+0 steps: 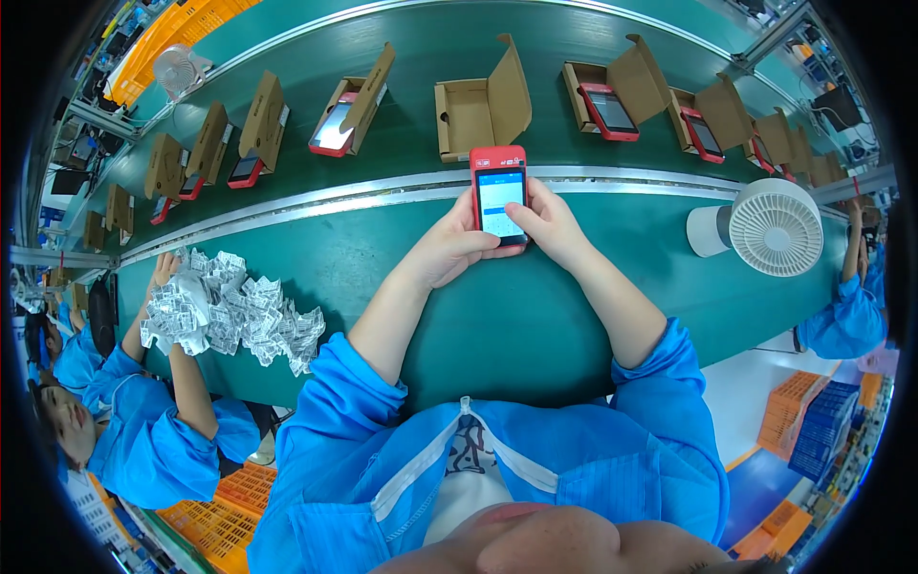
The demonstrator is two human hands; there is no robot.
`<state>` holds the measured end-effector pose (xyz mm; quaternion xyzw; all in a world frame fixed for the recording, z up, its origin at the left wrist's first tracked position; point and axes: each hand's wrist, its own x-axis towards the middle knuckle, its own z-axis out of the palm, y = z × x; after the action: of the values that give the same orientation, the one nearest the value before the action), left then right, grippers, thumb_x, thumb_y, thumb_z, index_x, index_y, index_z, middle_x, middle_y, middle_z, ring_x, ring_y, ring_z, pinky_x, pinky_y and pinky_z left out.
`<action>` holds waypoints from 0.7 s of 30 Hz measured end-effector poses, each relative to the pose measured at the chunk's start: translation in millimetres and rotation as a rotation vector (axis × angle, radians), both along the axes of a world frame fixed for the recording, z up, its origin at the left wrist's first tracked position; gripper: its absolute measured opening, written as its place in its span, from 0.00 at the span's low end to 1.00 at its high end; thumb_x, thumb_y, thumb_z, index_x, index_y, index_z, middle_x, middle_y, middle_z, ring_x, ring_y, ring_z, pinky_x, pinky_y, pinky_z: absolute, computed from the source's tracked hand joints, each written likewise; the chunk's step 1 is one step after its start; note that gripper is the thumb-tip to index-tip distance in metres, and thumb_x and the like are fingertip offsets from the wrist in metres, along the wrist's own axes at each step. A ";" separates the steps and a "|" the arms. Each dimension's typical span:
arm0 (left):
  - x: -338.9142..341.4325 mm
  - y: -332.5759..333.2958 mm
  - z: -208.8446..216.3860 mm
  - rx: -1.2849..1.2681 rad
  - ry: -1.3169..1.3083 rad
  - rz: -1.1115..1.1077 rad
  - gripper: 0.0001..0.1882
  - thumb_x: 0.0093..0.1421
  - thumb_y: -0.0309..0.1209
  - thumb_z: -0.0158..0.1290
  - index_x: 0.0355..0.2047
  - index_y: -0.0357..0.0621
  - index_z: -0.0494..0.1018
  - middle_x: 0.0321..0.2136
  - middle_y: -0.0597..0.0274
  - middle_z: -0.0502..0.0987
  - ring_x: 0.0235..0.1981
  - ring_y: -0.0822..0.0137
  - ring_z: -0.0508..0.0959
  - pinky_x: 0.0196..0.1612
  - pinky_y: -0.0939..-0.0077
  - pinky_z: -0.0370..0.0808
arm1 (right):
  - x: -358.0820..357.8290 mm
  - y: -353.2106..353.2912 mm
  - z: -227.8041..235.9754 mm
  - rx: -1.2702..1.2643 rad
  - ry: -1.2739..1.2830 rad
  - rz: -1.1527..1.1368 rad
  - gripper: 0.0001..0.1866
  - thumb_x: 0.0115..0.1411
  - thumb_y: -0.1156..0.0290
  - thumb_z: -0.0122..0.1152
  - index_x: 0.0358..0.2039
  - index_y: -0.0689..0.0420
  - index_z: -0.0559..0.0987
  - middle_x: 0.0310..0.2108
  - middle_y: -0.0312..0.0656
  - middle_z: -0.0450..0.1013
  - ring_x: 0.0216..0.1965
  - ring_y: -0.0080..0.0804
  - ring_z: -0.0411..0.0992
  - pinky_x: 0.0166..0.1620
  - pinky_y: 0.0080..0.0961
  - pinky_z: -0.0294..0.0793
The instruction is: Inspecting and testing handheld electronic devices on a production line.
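Note:
Between my two hands I hold a red handheld payment terminal (501, 196) upright, its lit screen facing me. My left hand (451, 239) wraps its left side, with the thumb across the lower screen. On the right side, my right hand (555, 228) grips it, that thumb resting on the middle of the screen. Just beyond the terminal, an open cardboard box (465, 117) with its lid raised sits on the green conveyor belt (411, 57); no terminal shows in it.
Several more boxes with red terminals, such as this box (352, 110), line the belt. A metal rail (335, 199) edges my green worktop (497, 325). Crumpled printed paper slips (239, 311) lie left, near a co-worker's arms (191, 392). A white fan (775, 228) stands right.

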<state>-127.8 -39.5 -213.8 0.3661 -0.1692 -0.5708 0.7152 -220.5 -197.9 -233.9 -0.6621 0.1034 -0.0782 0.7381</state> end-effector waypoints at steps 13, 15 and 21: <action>2.2 2.4 -3.1 0.027 -0.037 -0.042 0.42 0.54 0.19 0.49 0.66 0.50 0.43 0.58 0.54 0.62 0.57 0.56 0.68 0.57 0.51 0.70 | 0.0 0.7 -1.0 0.050 0.037 -0.033 0.20 0.66 0.60 0.48 0.51 0.61 0.71 0.45 0.42 0.73 0.46 0.28 0.72 0.49 0.26 0.71; 2.3 2.1 -3.5 0.024 -0.038 -0.040 0.42 0.54 0.19 0.49 0.66 0.50 0.43 0.58 0.54 0.61 0.57 0.56 0.68 0.57 0.51 0.70 | 0.7 0.9 0.0 0.041 0.042 -0.034 0.20 0.66 0.60 0.48 0.51 0.61 0.71 0.45 0.43 0.73 0.46 0.28 0.72 0.49 0.26 0.71; 2.2 0.3 -4.9 0.027 -0.039 -0.030 0.42 0.54 0.21 0.51 0.66 0.49 0.43 0.58 0.54 0.61 0.57 0.56 0.68 0.58 0.51 0.69 | 1.6 2.2 -0.8 0.001 0.030 -0.040 0.22 0.66 0.55 0.46 0.51 0.60 0.69 0.42 0.38 0.72 0.41 0.22 0.69 0.45 0.21 0.69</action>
<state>-125.6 -39.1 -218.8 0.3842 -0.1808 -0.5765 0.6981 -219.0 -195.7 -234.7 -0.6608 0.1276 -0.0832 0.7350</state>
